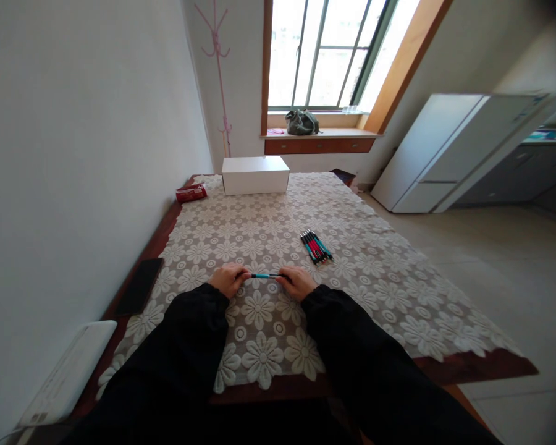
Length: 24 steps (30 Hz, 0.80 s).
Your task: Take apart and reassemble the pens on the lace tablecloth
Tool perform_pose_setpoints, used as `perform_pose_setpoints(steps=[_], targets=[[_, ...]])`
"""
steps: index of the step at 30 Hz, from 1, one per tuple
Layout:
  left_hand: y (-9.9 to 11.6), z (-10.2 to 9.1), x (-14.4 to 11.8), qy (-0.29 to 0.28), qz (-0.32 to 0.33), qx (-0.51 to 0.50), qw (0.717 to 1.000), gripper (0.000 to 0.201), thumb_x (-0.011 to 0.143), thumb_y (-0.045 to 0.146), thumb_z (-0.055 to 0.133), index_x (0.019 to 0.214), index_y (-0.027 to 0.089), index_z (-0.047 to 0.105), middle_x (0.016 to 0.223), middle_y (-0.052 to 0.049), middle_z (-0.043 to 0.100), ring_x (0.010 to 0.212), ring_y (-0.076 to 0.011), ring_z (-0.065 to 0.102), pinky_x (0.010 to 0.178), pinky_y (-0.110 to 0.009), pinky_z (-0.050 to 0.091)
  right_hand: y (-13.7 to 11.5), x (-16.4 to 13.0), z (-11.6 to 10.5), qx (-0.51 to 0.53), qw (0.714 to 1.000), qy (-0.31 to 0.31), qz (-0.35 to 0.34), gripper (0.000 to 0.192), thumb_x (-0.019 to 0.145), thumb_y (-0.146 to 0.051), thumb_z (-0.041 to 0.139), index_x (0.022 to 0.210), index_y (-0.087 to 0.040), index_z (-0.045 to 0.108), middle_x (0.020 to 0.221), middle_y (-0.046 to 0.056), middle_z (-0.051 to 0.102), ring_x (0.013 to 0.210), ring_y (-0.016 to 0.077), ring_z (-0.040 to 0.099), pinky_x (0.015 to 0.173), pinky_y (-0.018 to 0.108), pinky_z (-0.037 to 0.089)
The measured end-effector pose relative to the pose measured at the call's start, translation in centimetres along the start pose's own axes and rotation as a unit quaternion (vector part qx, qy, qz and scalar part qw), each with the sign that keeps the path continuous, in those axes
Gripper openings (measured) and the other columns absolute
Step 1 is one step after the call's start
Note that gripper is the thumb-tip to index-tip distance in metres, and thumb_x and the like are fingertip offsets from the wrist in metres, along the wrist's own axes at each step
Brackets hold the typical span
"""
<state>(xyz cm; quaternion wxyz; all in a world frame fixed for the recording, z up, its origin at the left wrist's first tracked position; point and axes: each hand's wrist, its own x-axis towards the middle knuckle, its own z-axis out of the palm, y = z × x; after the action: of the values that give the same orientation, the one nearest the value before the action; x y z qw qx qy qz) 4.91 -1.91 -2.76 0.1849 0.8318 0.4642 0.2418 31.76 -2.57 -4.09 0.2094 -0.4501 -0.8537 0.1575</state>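
teal pen (264,275) spans between left hand (228,279) and right hand (297,282)

Both hands (263,279) apparently pinched, near together

A table (472,369) is wearing a lace cloth (269,235); lying on it are a white box (254,175), a red packet (191,193), a pen bundle (315,246) and a black phone (139,286).

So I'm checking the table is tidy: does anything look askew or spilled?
Nothing spilled. The lace cloth lies skewed, leaving bare table at the near right corner. Both hands hold one pen; the other pens lie bundled.
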Motion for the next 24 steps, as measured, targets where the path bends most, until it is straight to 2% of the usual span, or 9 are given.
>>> perform_pose_setpoints(steps=[4, 6, 9, 11, 14, 16, 19, 21, 24], targets=[[0.06, -0.15, 0.03, -0.013, 0.002, 0.012, 1.0, 0.045, 0.097, 0.041, 0.038, 0.068, 0.022, 0.065, 0.071, -0.003, 0.066, 0.075, -0.0177, 0.06, 0.073, -0.029, 0.045, 0.17, 0.02, 0.17, 0.029, 1.0, 0.013, 0.0, 0.012, 0.091, -0.026, 0.055, 0.085, -0.019, 0.062, 0.078, 0.002, 0.061, 0.074, 0.016, 0.055, 0.068, 0.027, 0.039], [0.12, -0.11, -0.03, -0.004, -0.012, 0.012, 1.0, 0.041, 0.096, 0.043, 0.041, 0.072, 0.023, 0.067, 0.071, -0.003, 0.065, 0.074, -0.0178, 0.059, 0.071, -0.028, 0.044, 0.26, 0.04, 0.2, 0.031, 0.999, 0.021, 0.004, 0.01, 0.091, -0.025, 0.055, 0.086, -0.019, 0.062, 0.079, 0.002, 0.061, 0.075, 0.0161, 0.055, 0.069, 0.027, 0.04], [0.29, 0.02, -0.18, 0.011, -0.036, -0.012, 0.999, 0.026, 0.091, 0.043, 0.051, 0.094, 0.024, 0.069, 0.08, -0.002, 0.068, 0.072, -0.0164, 0.059, 0.069, -0.028, 0.045, 0.34, 0.07, 0.18, 0.027, 0.999, 0.023, 0.003, 0.01, 0.092, -0.025, 0.055, 0.088, -0.02, 0.062, 0.083, 0.003, 0.062, 0.08, 0.0169, 0.057, 0.072, 0.027, 0.041], [0.38, 0.09, -0.25, 0.017, -0.044, -0.033, 0.998, 0.028, 0.083, 0.041, 0.063, 0.105, 0.024, 0.066, 0.088, -0.002, 0.07, 0.071, -0.0157, 0.059, 0.069, -0.027, 0.046, 0.4, 0.08, 0.17, 0.023, 1.0, 0.02, 0.001, 0.012, 0.093, -0.026, 0.054, 0.089, -0.02, 0.063, 0.085, 0.004, 0.062, 0.081, 0.0173, 0.057, 0.073, 0.028, 0.042], [0.43, 0.06, -0.22, 0.017, -0.034, -0.032, 0.999, 0.023, 0.078, 0.037, 0.068, 0.097, 0.023, 0.067, 0.087, -0.002, 0.069, 0.074, -0.0168, 0.06, 0.071, -0.028, 0.046, 0.53, 0.06, 0.26, 0.021, 1.0, 0.021, 0.001, 0.012, 0.094, -0.027, 0.053, 0.09, -0.021, 0.063, 0.086, 0.004, 0.062, 0.082, 0.0175, 0.057, 0.074, 0.028, 0.042], [0.44, -0.03, -0.14, 0.011, -0.02, -0.018, 1.0, 0.017, 0.083, 0.038, 0.063, 0.09, 0.023, 0.068, 0.083, -0.002, 0.068, 0.076, -0.0179, 0.059, 0.073, -0.029, 0.045, 0.63, 0.04, 0.35, 0.02, 0.999, 0.026, -0.002, 0.012, 0.094, -0.027, 0.054, 0.09, -0.021, 0.063, 0.087, 0.004, 0.062, 0.083, 0.0175, 0.057, 0.075, 0.028, 0.043], [0.5, -0.17, -0.05, 0.004, -0.006, -0.001, 1.0, 0.026, 0.09, 0.043, 0.053, 0.084, 0.023, 0.069, 0.081, -0.003, 0.067, 0.082, -0.0192, 0.06, 0.076, -0.029, 0.045, 0.74, 0.02, 0.4, 0.017, 0.999, 0.045, -0.005, 0.01, 0.093, -0.026, 0.056, 0.092, -0.02, 0.064, 0.088, 0.004, 0.061, 0.085, 0.0179, 0.057, 0.078, 0.029, 0.043], [0.55, -0.2, -0.07, 0.003, -0.005, -0.001, 1.0, 0.026, 0.09, 0.044, 0.054, 0.087, 0.024, 0.069, 0.084, -0.004, 0.068, 0.085, -0.02, 0.06, 0.077, -0.03, 0.046, 0.75, 0.02, 0.37, 0.016, 0.998, 0.055, -0.003, 0.01, 0.093, -0.026, 0.056, 0.092, -0.02, 0.065, 0.088, 0.004, 0.061, 0.087, 0.0181, 0.057, 0.08, 0.029, 0.044], [0.55, -0.14, -0.13, 0.005, -0.01, -0.012, 1.0, 0.024, 0.081, 0.041, 0.067, 0.097, 0.024, 0.068, 0.09, -0.003, 0.069, 0.084, -0.0206, 0.061, 0.078, -0.032, 0.047, 0.73, 0.04, 0.29, 0.013, 0.998, 0.057, 0.003, 0.009, 0.092, -0.026, 0.058, 0.092, -0.02, 0.066, 0.089, 0.004, 0.062, 0.089, 0.0183, 0.058, 0.081, 0.03, 0.044]])
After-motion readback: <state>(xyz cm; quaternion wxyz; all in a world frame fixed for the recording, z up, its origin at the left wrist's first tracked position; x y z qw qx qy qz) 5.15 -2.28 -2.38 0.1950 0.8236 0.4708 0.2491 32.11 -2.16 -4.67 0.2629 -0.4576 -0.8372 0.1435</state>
